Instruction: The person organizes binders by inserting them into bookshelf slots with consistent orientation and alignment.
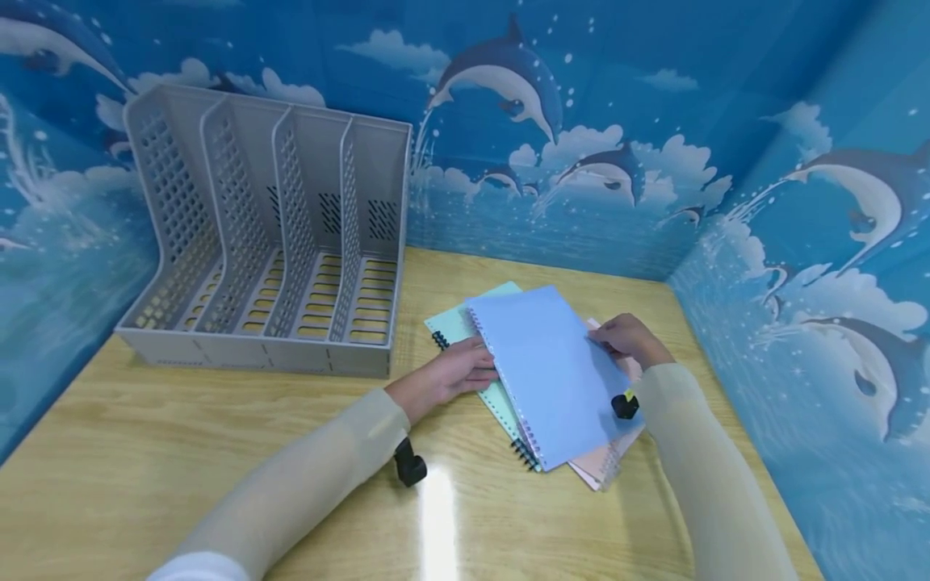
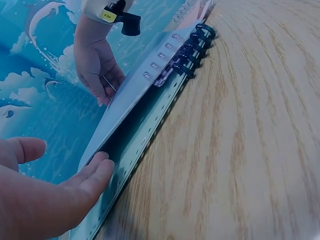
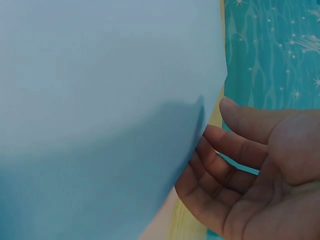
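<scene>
A blue spiral notebook (image 1: 555, 371) lies askew on top of a green spiral notebook (image 1: 501, 403). Its bound side is raised a little, leaving a dark gap that shows in the left wrist view. My left hand (image 1: 459, 371) is at that bound side, with straight fingers (image 2: 95, 175) at the gap and the thumb held apart. On the opposite side, my right hand (image 1: 628, 337) has its fingertips behind the blue notebook's edge. There the thumb (image 3: 245, 115) stands off the cover, and the fingers bend loosely. Pinkish notebooks (image 1: 599, 464) stick out underneath.
A grey file rack (image 1: 254, 351) with several upright compartments stands at the back left of the wooden table (image 1: 327, 500). Walls with dolphin pictures (image 1: 617, 234) rise behind the table and along its right side.
</scene>
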{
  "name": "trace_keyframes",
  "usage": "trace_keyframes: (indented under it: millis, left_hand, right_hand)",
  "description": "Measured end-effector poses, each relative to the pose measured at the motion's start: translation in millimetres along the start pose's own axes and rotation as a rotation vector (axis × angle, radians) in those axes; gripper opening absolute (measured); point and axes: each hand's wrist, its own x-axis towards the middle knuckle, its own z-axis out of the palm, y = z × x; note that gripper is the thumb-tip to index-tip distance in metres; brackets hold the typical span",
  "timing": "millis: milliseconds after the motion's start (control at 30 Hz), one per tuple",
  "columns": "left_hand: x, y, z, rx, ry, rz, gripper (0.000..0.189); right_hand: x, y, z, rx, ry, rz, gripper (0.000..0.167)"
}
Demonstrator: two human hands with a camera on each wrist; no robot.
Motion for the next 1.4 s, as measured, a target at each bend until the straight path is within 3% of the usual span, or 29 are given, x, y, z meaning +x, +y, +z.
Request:
trace_keyframes:
  millis: [667,933,1167,1400]
  left_hand:
    - [-0.4,3.1,-2.7,-0.051,0.04,0.007,0.072]
    - [0.9,3.4,-4.9,-0.093,0.079,0.022,0.065]
    - [1.2,4.6,-6.9,-0.091,0.089,0.05,0.048]
    - [-1.2,8.9,-10.4,-0.057,0.111,0.067,0.06]
  right_hand:
    - [-6.9,3.5,-7.1,0.052,-0.002,-0.024,0.031]
    - [-10.0,2.0,-6.4,0.074,0.021,-0.032,0.033]
    - [-9.5,8.6,-3.2,0.182,0.007,-0.072,0.036]
    - [-9.6,15.5,-1.0,0.306,-0.026,-0.1,0.038]
